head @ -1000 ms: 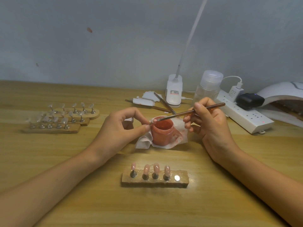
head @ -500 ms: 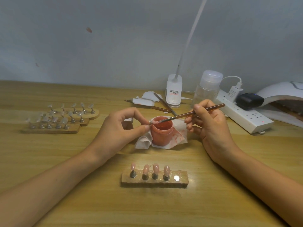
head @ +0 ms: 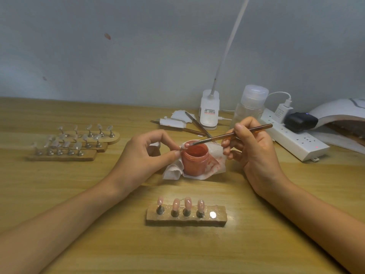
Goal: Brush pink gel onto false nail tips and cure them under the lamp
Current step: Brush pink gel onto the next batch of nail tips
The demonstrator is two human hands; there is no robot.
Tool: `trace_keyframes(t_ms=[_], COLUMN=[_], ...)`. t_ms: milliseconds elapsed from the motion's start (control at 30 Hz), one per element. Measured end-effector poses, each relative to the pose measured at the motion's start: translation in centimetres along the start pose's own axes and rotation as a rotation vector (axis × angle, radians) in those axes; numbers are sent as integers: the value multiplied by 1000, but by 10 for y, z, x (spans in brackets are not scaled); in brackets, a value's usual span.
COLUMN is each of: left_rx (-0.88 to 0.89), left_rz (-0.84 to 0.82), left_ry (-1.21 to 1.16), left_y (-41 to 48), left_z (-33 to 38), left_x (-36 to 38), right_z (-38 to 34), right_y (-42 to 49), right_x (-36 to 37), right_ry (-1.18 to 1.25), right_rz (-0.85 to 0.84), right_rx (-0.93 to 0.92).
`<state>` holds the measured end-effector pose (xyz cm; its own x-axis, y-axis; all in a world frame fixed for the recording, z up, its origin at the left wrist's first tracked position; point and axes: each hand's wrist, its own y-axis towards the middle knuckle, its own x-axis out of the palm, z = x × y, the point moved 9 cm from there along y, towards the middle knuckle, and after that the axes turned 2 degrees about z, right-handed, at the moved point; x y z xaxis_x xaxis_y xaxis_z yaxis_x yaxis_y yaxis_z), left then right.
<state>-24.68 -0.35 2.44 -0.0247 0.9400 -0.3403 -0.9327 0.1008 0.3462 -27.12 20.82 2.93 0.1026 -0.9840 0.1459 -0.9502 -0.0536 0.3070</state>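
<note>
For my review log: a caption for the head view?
Right hand brushes pink gel onto a nail tip pinched by left hand.

The table (head: 59, 194) is pale wood with a visible grain and a soft sheen. On it the gel jar (head: 195, 161) looks like smooth plastic smeared pink, standing on a crumpled, stained paper towel (head: 215, 165). In front of the jar, a rough wooden holder block (head: 186, 219) carries glossy pink nail tips (head: 187, 202) on dull metal studs. The brush (head: 233, 135) above the jar has a glossy brown handle. Right of the jar, the power strip (head: 296, 141) is smooth white plastic.
</note>
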Motion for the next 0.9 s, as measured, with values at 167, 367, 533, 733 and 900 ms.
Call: trace_keyframes(t_ms=[167,367,533,733,900], left_rx=[1,-36,-64,-28,-45], left_rz=[-7,75,106,4,7], left_ry=[4,-17,-74,-127,-156], left_y=[0,1,2,3,4], left_z=[1,-6,-8,0,-1], left_x=[2,-5,-6,3,1], right_z=[4,5,7,9,10], right_y=[1,1,2,3,3], right_x=[-5,-11,-12,-13,-14], right_ry=[-23,9,47,78,106], right_rz=[37,88,100,113,131], right_rx=[25,40,66,92,121])
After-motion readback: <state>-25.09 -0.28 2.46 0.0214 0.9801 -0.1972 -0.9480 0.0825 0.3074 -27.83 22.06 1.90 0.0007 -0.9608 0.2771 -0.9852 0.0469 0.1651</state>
